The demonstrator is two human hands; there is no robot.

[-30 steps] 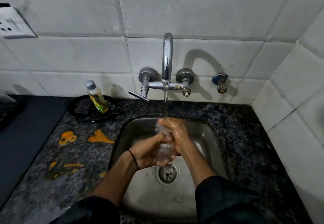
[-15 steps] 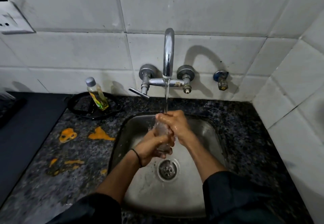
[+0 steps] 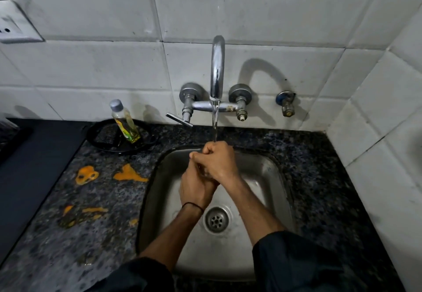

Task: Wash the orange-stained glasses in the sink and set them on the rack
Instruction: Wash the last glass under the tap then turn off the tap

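Both my hands are over the steel sink [image 3: 271, 173], right under the running tap [image 3: 217, 68]. My right hand [image 3: 217, 161] is clenched on top, and the water stream [image 3: 214, 122] lands on its knuckles. My left hand [image 3: 196, 186] wraps around from below, with a black band at the wrist. The clear glass [image 3: 204, 171] sits between the two hands and is almost wholly hidden; only a wet sliver shows. No other glass is in sight.
Orange spill patches [image 3: 130, 174] lie on the speckled granite counter left of the sink. A small oil bottle [image 3: 125, 121] stands on a black round tray [image 3: 100, 136] at the back. A dark mat [image 3: 34, 154] covers the far left. The tiled wall closes in on the right.
My hands rose toward the spout and closed tighter together. The glass, plainly seen before, is now covered by my fingers. Water keeps running.
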